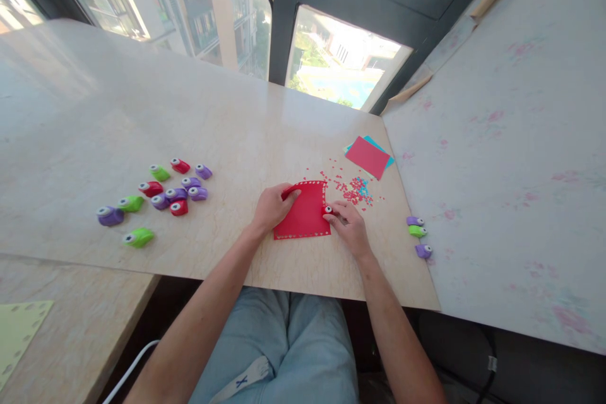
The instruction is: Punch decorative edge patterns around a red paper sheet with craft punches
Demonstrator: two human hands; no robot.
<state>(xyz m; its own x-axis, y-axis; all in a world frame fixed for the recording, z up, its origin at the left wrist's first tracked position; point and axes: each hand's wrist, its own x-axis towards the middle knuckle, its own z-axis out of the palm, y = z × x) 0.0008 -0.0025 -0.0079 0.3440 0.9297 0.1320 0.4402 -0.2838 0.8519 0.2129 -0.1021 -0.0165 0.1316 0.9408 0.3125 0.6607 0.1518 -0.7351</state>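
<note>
Near the counter's (pixel 142 113) front edge: red paper sheet (pixel 303 213), lying flat, pinned by spread left hand (pixel 273 205); right hand (pixel 349 224) pinching small red punch (pixel 327 209) at sheet's right edge. No containers.

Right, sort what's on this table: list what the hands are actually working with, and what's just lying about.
In hand:
- red paper sheet, held down by the left hand
- small red punch, gripped at the sheet's right edge by the right hand
- red confetti beside it

Lying about:
- cluster of punches at left
- three punches at right
- red and blue sheets
- pale green sheet
</note>
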